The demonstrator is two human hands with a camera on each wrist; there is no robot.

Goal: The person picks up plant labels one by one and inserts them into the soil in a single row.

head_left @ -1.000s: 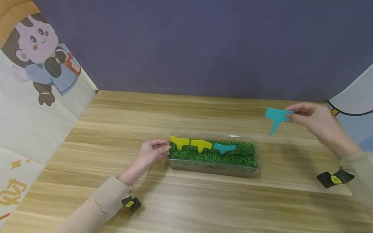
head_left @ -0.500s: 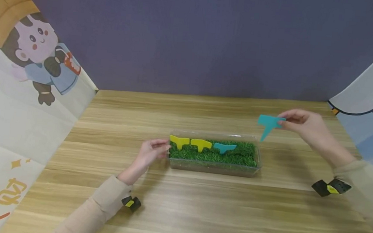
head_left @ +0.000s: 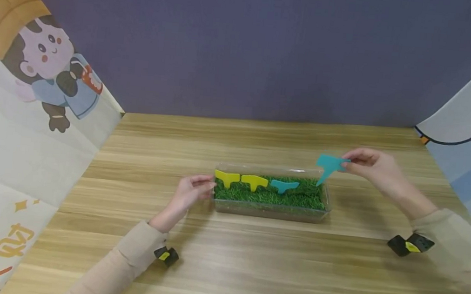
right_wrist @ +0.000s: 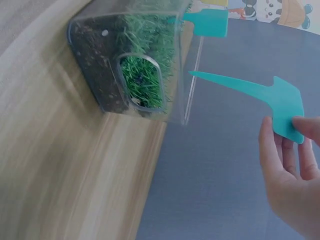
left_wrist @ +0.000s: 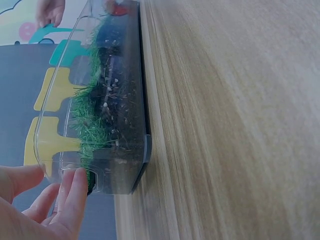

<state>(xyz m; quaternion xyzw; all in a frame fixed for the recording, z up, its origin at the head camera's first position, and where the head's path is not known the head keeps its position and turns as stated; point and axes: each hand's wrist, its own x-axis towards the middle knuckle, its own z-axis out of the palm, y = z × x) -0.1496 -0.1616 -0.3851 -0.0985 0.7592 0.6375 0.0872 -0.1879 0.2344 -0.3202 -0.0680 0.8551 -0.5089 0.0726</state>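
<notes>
A clear plastic planter box [head_left: 272, 211] stands on the wooden table, filled with dark soil under green grass [head_left: 256, 197]. Two yellow T-shaped plant labels [head_left: 227, 178] and one teal plant label [head_left: 284, 186] are stuck upright in the grass, in a row. My right hand [head_left: 374, 168] pinches another teal plant label [right_wrist: 285, 107] by one end of its head, thumb against fingers. Its pointed stem slants down over the box's right end, close above the grass. At the left end, my left hand [left_wrist: 50, 205] touches the end wall with extended fingertips, thumb near the rim.
Behind the wooden table [head_left: 251, 260] rises a dark blue panel [head_left: 244, 49]. Printed cloths with cartoon figures hang at the left [head_left: 49, 65] and right. A handle-like cutout [right_wrist: 142, 82] shows in the box's right end wall.
My right hand has moved left and down with the teal plant label, bringing its tip from beside the box to over its right end. My left hand has stayed at the box.
</notes>
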